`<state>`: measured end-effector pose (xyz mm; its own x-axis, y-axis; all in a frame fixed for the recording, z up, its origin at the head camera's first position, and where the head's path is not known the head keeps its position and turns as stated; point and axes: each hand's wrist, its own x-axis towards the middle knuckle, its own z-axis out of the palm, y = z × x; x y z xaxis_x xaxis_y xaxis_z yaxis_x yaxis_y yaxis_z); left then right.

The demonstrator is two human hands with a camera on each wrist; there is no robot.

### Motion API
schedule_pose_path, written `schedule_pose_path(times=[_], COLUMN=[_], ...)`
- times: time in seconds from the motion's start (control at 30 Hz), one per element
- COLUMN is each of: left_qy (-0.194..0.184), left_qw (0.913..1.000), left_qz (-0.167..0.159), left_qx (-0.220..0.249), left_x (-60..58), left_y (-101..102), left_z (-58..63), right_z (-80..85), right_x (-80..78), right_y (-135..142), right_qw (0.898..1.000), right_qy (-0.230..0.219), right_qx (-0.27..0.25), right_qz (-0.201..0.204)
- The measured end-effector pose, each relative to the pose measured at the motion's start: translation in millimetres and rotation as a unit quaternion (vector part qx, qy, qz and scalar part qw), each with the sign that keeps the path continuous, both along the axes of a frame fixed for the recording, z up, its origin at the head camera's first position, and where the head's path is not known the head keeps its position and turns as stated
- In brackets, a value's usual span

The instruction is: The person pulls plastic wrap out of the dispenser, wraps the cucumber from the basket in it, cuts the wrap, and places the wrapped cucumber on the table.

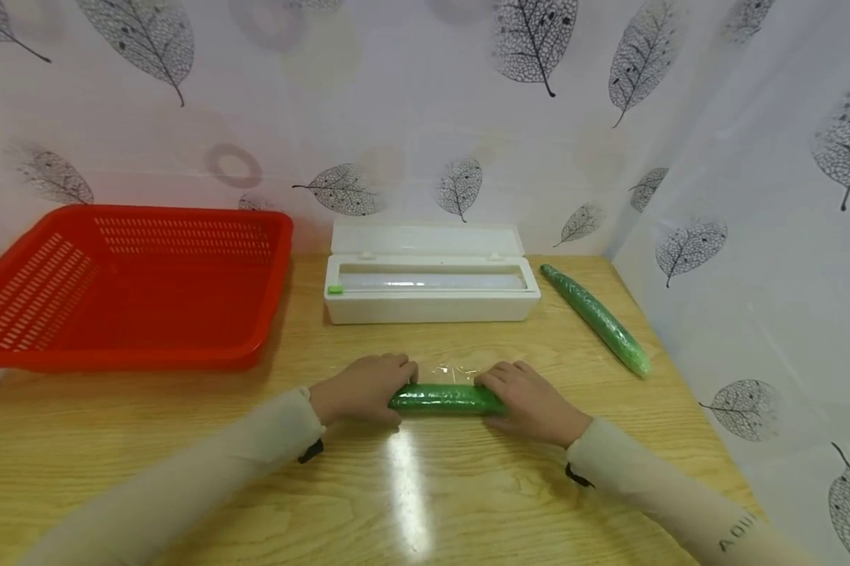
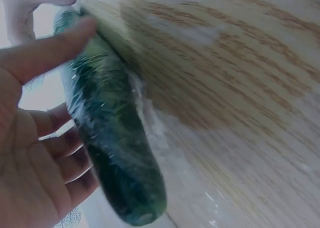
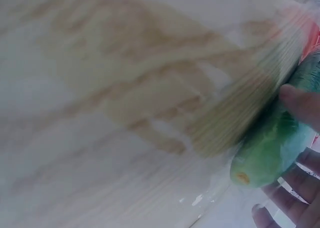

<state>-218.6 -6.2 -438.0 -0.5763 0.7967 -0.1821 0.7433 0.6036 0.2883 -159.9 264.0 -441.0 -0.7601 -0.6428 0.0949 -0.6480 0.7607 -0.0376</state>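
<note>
A green cucumber (image 1: 446, 398) lies crosswise on the wooden table in front of the person. Shiny clear film clings to its skin, and a loose bit of that film (image 1: 453, 373) spreads on the table just beyond it. My left hand (image 1: 368, 391) grips the left end, thumb on the near side and fingers on the far side. At the right end, my right hand (image 1: 533, 405) holds it the same way. In the left wrist view, wrinkled film covers the cucumber (image 2: 112, 123); the right wrist view shows its pale tip (image 3: 255, 168) beyond the fingers.
Behind the hands stands a white cling film box (image 1: 432, 308), lid raised, with a film roll (image 1: 432, 281) inside. A red plastic basket (image 1: 272, 306) is at the left. Another cucumber (image 1: 597, 318) lies at the right near the table's edge. A leaf-patterned curtain (image 1: 410, 118) hangs behind.
</note>
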Motion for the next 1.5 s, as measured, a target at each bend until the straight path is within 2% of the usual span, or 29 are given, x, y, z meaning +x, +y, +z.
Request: schedule_pose_path(times=[0.13,0.37,0.47,0.6,0.7,0.83,0.9,1.27,1.5], left_qy=[0.032,-0.018,-0.030,-0.042,-0.020,0.030,0.042,0.035,0.056], left_qw=[0.9993,0.9987,0.9985,0.9988,0.9997,0.9993,0.9989,0.9993,0.9984], left_qz=[-0.001,0.007,0.000,-0.006,-0.013,-0.021,-0.021,-0.004,-0.003], left_qx=[0.018,0.046,0.046,0.023,-0.001,0.000,0.008,0.016,0.010], left_x=[-0.3,-4.4,-5.7,-5.8,-3.6,-0.5,-0.5,-8.4,-8.8], left_y=[0,-3,-4,-4,-3,-2,-1,1,1], left_z=[-0.9,0.6,1.6,2.2,2.0,3.7,5.3,9.8,6.7], right_z=[-1.5,-1.8,-2.0,-1.6,0.5,2.1,1.2,-1.6,-0.8], right_x=[-3.5,-8.1,-9.4,-10.7,-10.7,-10.3,-10.5,-15.5,-19.3], right_y=[-2,-1,0,2,0,-1,-1,-2,0], right_qw=[1.000,1.000,1.000,0.999,1.000,1.000,1.000,0.999,1.000], right_qy=[0.010,0.020,0.017,0.011,0.000,-0.009,-0.004,0.044,0.026], right_qx=[-0.001,0.011,0.016,0.009,0.000,-0.001,0.000,-0.002,0.005], right_qz=[-0.001,0.013,0.021,0.033,0.029,0.019,0.019,0.026,0.002])
